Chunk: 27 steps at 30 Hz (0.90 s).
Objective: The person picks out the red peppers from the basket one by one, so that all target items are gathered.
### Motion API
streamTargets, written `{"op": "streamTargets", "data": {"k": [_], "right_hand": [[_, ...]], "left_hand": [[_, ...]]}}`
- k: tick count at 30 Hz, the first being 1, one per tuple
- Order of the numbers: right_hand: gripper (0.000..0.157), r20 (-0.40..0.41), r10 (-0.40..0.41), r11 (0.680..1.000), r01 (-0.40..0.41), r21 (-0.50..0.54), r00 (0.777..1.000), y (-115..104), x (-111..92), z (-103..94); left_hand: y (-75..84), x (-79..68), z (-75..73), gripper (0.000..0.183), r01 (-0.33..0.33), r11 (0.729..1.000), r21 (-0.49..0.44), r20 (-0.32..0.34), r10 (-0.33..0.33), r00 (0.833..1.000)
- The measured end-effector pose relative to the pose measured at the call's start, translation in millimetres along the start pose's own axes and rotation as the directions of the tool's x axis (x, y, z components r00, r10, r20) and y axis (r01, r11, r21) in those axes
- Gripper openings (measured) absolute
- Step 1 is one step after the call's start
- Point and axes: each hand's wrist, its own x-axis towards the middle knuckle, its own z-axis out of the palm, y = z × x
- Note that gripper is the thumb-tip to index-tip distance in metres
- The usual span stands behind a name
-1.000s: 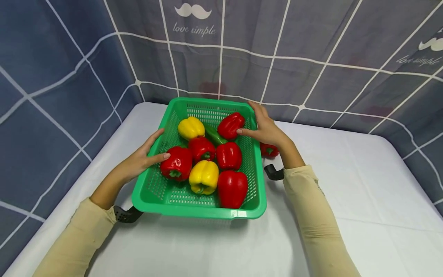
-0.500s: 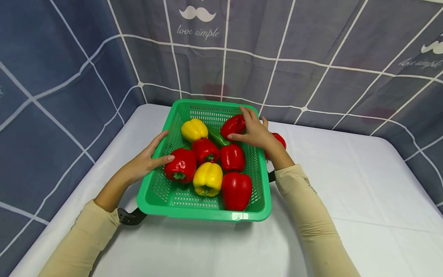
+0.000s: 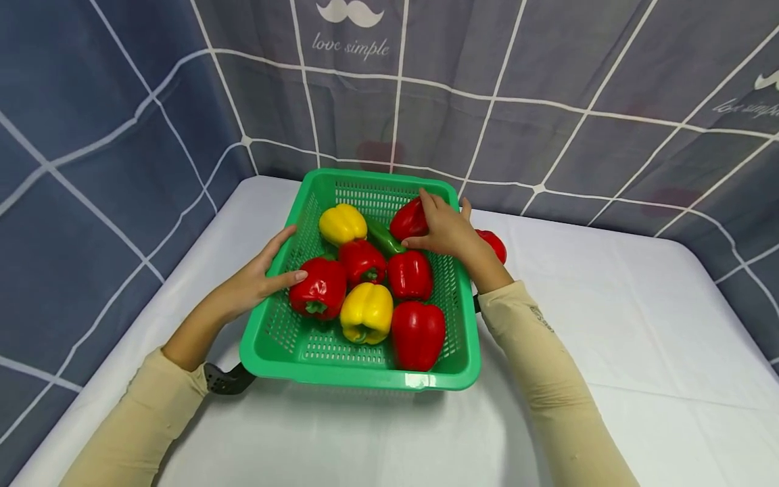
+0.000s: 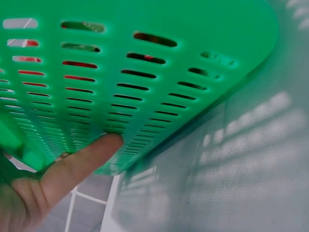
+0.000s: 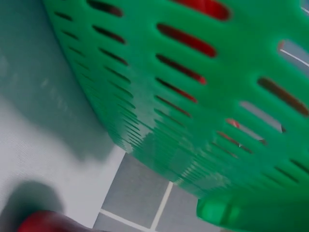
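A green perforated basket (image 3: 359,375) holds several red bell peppers, two yellow bell peppers (image 3: 367,312) and a long green pepper (image 3: 382,237). My left hand (image 3: 255,277) holds the basket's left rim, thumb inside over a red bell pepper (image 3: 319,287). In the left wrist view, a finger (image 4: 87,162) lies against the outer wall. My right hand (image 3: 444,230) reaches over the right rim, with thumb and forefinger around the red bell pepper (image 3: 406,220) at the far right corner. In the right wrist view only the basket's outer wall (image 5: 145,111) shows, with the hand hidden.
Another red bell pepper (image 3: 491,246) lies on the white tabletop (image 3: 608,352), outside the basket and partly behind my right forearm. A grey-blue checked curtain (image 3: 548,81) borders the table at the back and left.
My right hand has come from the basket's right rim inward onto the far right red bell pepper. My left hand stays at the left rim. The basket has shifted slightly right in view.
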Motion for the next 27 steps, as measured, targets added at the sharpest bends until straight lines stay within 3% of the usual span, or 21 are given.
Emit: {"op": "streamTargets", "data": {"k": [13,27], "right_hand": [[0.105,0.02,0.016,0.996,-0.014,-0.093,1.0,-4,8,-0.8],[0.114,0.038,0.045,0.982,-0.038,-0.184,0.998,-5,15,6.0]], "left_hand": [[3.9,0.3,0.5,0.08,-0.013,1.0,0.014,-0.003,0.013,1.0],[0.4,1.1,0.2,0.08,-0.015,0.999,-0.039,0.02,0.015,1.0]]}}
